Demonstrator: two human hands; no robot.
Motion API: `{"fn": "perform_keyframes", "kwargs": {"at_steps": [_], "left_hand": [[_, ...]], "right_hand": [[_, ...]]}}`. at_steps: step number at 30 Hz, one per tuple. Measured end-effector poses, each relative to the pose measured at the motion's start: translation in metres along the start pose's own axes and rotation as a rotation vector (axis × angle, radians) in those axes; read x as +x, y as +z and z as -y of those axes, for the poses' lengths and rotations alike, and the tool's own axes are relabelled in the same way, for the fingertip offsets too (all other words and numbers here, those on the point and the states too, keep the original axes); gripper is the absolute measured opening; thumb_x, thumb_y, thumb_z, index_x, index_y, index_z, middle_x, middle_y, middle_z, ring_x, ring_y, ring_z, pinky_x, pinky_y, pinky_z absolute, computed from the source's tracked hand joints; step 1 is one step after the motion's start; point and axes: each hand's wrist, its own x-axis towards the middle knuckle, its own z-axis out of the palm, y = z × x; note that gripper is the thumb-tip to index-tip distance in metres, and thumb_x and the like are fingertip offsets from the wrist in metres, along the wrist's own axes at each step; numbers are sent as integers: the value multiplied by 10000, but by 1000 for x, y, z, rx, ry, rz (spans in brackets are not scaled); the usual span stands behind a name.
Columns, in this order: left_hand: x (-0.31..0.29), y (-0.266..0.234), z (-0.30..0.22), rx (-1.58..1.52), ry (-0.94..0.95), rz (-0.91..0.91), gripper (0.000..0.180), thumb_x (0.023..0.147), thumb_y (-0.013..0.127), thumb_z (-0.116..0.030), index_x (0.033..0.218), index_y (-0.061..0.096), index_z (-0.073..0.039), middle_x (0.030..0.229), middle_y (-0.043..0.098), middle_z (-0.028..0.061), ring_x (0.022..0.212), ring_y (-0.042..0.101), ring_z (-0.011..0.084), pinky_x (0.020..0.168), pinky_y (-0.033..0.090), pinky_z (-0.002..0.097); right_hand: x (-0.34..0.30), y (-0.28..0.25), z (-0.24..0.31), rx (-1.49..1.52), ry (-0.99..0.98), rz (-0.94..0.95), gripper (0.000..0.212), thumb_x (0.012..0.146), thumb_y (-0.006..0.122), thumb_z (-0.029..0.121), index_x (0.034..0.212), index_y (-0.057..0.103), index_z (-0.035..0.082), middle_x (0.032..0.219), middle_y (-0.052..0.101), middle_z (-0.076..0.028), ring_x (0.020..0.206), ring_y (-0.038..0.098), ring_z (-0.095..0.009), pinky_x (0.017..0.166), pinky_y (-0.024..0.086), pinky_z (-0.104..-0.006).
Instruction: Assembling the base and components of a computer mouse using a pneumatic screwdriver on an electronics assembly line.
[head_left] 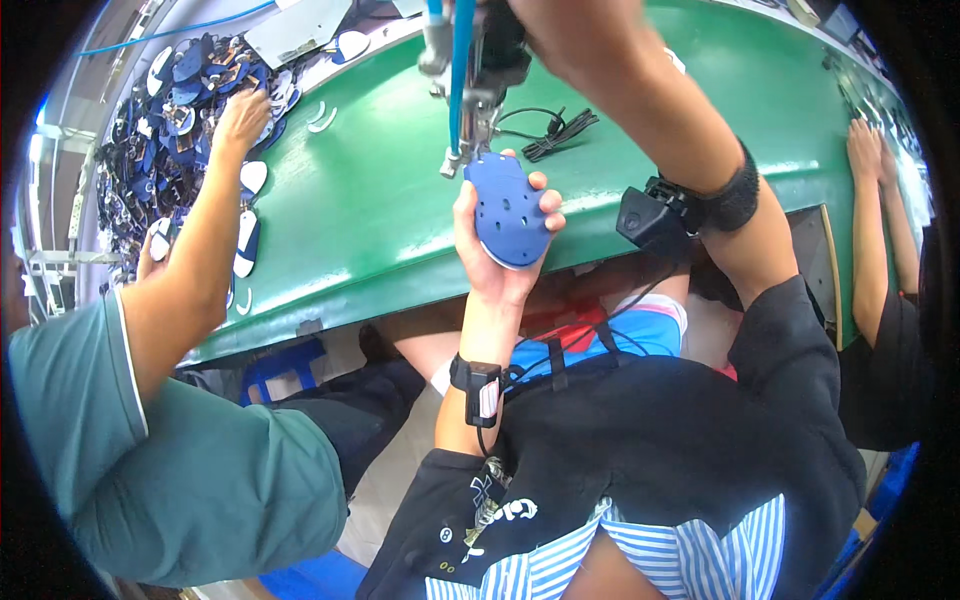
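My left hand [489,268] grips a blue shoe upper [508,212] with several small holes and a thin white rim. Its fingers wrap round the right side and the thumb lies along the left. The piece's far end is right under a metal sewing machine head [478,85]. Blurred by motion, my right hand [580,25] reaches up past the machine's right side, and the frame's top edge cuts it off. Its fingers are hidden.
A green worktable [370,190] spans the scene. Coiled black cable [562,134] lies right of the machine. At left, a co-worker's hand [243,120] reaches into a heap of blue and white shoe parts [185,125]. Another person's hands [870,152] rest at far right.
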Motion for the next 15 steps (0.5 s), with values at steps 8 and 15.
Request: {"fn": "perform_keyframes", "kwargs": {"at_steps": [8, 15], "left_hand": [[2, -1, 1, -93, 85, -131, 537, 987, 493, -437, 1354, 487, -44, 1141, 532, 178, 1027, 512, 298, 943, 488, 434], [2, -7, 4, -121, 48, -59, 557, 967, 464, -426, 1362, 464, -33, 1164, 508, 180, 1056, 493, 304, 950, 460, 423]], "right_hand": [[-1, 3, 40, -40, -72, 4, 224, 972, 591, 159, 801, 590, 15, 569, 481, 18, 440, 425, -49, 409, 331, -215], [-13, 6, 15, -58, -90, 94, 217, 970, 599, 160, 813, 594, 11, 568, 483, 18, 441, 428, -49, 410, 332, -214]]}}
